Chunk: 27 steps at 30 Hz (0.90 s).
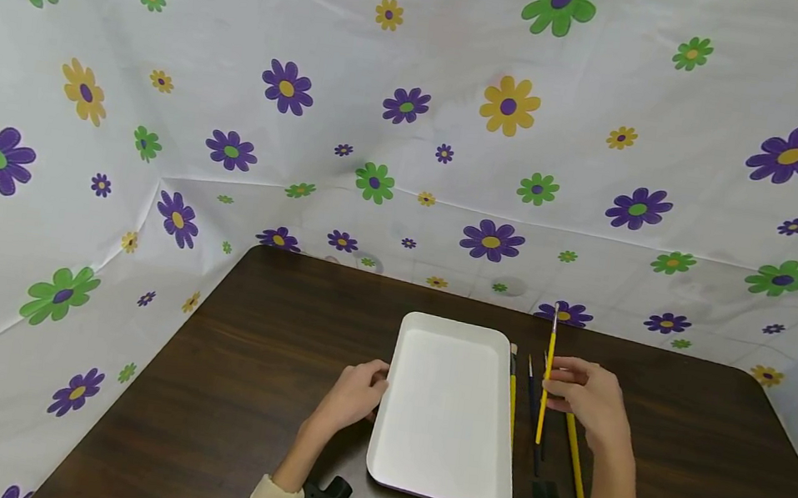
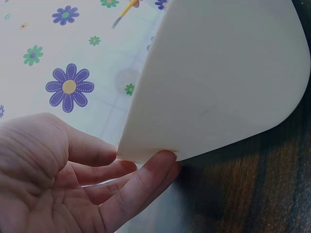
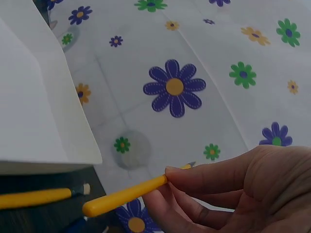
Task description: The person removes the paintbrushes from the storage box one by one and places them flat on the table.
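Observation:
A white rectangular tray [image 1: 449, 407] lies on the dark table. At its left side my left hand [image 1: 354, 394] grips the edge; in the left wrist view, the thumb and fingers of this hand [image 2: 92, 174] meet at the tray's wall [image 2: 214, 77]. To the right of the tray, my right hand [image 1: 587, 400] pinches a yellow-handled paintbrush [image 1: 545, 394], bristles pointing away. In the right wrist view this paintbrush [image 3: 129, 195] sits between the thumb and fingers of the right hand [image 3: 218, 189].
Along the tray's right side lies another yellow paintbrush [image 1: 512, 390]. Dark-handled brushes [image 1: 532, 388] lie beside it, partly covered by the held one. A further yellow brush [image 1: 575, 462] rests near my right forearm. Flower-patterned cloth [image 1: 413, 141] hangs behind the table [image 1: 265, 349].

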Tool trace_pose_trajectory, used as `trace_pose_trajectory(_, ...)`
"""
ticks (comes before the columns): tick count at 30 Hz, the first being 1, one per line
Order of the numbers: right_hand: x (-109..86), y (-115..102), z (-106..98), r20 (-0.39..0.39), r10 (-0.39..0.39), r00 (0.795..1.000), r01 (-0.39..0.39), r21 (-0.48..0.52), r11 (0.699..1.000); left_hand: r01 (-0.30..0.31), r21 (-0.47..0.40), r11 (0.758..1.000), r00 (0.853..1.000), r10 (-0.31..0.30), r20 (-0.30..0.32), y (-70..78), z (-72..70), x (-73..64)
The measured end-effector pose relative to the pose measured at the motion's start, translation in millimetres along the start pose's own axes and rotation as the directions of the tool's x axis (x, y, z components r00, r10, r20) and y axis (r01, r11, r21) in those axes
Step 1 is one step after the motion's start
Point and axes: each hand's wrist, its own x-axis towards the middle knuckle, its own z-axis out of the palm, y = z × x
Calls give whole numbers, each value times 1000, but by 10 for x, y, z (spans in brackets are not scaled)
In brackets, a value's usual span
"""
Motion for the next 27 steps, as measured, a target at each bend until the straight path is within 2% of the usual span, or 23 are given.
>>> trace_pose_trajectory(12,-5,117,-206,31,16,999,-15,-17,1000,1,4,1000,1000,-1,5,-11,-3,0)
trace_pose_trajectory(20,4,184,-286,5,44,999,-44,-19,999,-5,1,1000,1000,5,0,-21,7,2)
trace_pose_trajectory(27,9,292,-342,-45,83,996,-87,-98,991,-10,1,1000,1000,10,0,-16,7,-1)
